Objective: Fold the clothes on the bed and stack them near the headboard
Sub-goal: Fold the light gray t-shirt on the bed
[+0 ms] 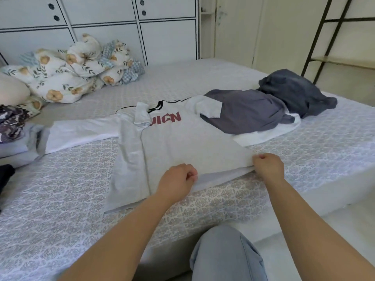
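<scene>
A light grey T-shirt (178, 142) with red lettering lies flat on the bed (81, 199), its left side folded inward. My left hand (176, 181) pinches its bottom hem near the middle. My right hand (267, 166) pinches the hem at the right corner. A white garment (81, 132) lies under the shirt and sticks out to the left and right. A purple-grey garment (247, 112) and a crumpled dark blue one (294, 90) lie to the right behind it.
A floral duvet (77, 67) is bunched at the far left by the white cabinet wall (101, 21). Dark patterned clothes (10, 122) sit on a folded pale piece at the left edge. A black ladder shelf (334, 37) stands at the right. My knee (225, 254) is below.
</scene>
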